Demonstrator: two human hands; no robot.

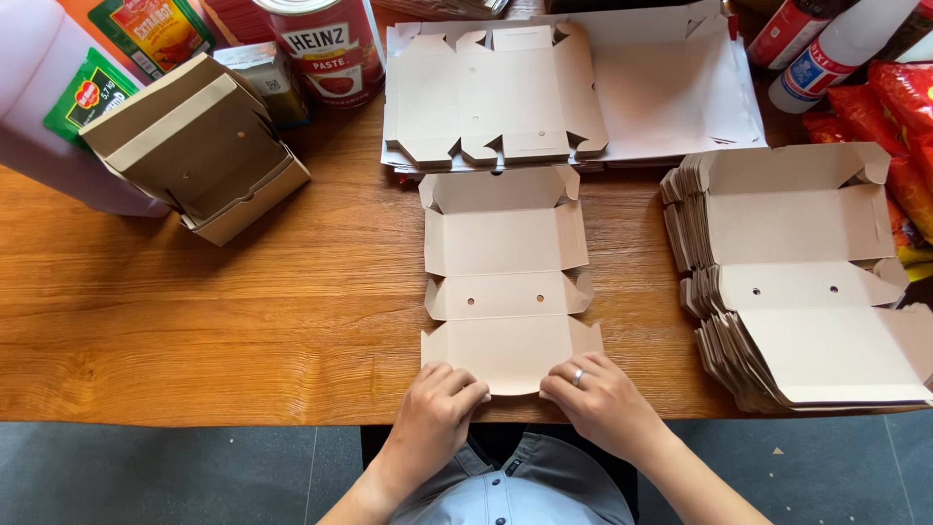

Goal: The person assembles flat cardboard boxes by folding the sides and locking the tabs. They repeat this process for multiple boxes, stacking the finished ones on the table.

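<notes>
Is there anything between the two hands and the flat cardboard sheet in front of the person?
No. The left hand and the right hand already rest directly on the near edge of the flat cardboard sheet. Nothing visible lies between them.

A wooden worktop (214, 321) carried a flat carton (505, 282) at its near edge, blank stacks (807, 282) right, folded boxes (199, 146) left.

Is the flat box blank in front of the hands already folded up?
No, the box blank lies flat and unfolded on the table, both hands pressing its near edge.
</notes>
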